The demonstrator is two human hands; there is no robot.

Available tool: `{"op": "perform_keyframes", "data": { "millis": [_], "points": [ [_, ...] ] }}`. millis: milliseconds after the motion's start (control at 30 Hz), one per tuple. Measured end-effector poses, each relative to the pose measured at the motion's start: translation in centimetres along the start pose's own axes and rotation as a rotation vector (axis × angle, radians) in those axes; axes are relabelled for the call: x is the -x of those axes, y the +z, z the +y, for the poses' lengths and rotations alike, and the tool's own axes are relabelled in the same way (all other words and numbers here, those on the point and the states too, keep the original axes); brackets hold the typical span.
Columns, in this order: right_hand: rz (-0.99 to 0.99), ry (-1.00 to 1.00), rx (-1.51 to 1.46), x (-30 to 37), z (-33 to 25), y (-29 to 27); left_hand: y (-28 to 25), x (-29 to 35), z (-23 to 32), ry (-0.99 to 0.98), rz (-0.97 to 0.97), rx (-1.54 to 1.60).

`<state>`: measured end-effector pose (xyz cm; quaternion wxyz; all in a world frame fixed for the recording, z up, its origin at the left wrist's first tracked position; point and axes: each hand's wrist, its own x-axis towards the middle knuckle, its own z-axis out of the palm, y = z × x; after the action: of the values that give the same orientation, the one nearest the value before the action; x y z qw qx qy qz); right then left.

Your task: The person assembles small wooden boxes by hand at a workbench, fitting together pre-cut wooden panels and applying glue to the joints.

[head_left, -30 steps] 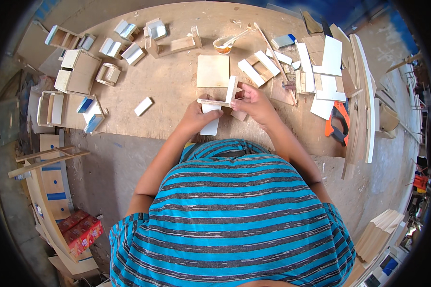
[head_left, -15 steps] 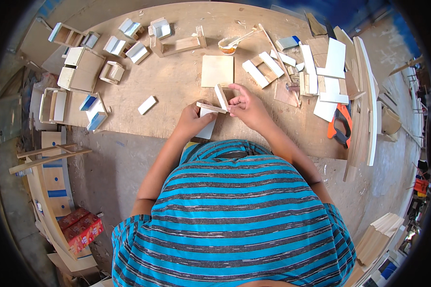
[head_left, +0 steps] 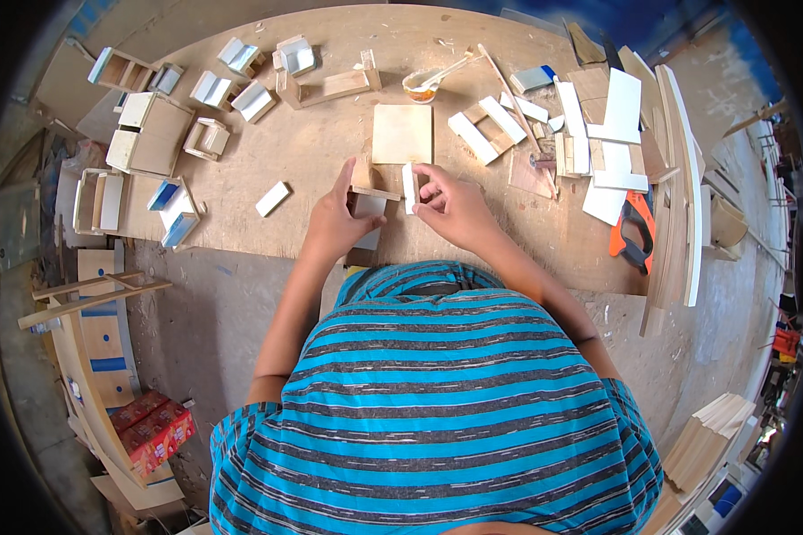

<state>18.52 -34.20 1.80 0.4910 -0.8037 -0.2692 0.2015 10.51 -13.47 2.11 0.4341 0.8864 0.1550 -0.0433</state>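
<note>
My right hand [head_left: 455,205] is closed on a narrow white wooden piece [head_left: 409,189], which stands upright between thumb and curled fingers. Just left of it, my left hand [head_left: 335,221] has its fingers stretched and its thumb apart, around a small wooden assembly [head_left: 375,192] with a white panel on its near side. Whether the left hand touches that assembly is hard to make out. A gap lies between the assembly and the white piece. Beyond both hands a square plywood panel [head_left: 403,134] lies flat on the workbench [head_left: 294,234].
Several small wooden assemblies stand at the left, including a boxy one [head_left: 156,134]. A loose white block [head_left: 274,199] lies nearer. Behind the panel is a cup [head_left: 419,87] with a stick. At right are a white-sided frame [head_left: 488,130], offcuts and an orange-handled saw [head_left: 635,234].
My left hand has opened, its index finger now stretched forward. The assembly sits further left, and the white piece in my right hand has come apart from it, turned more upright.
</note>
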Motion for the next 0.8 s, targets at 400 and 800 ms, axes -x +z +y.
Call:
{"op": "perform_keyframes", "data": {
  "millis": [400, 800],
  "points": [
    [-0.017, -0.053, 0.197, -0.7, 0.3, 0.4, 0.3, 1.9, -1.0, 0.179, 0.259, -0.317],
    [-0.002, -0.136, 0.423, -2.3, -1.1, 1.9, -1.6, 3.1, -3.9, 0.205, 0.289, -0.206]
  ]
}}
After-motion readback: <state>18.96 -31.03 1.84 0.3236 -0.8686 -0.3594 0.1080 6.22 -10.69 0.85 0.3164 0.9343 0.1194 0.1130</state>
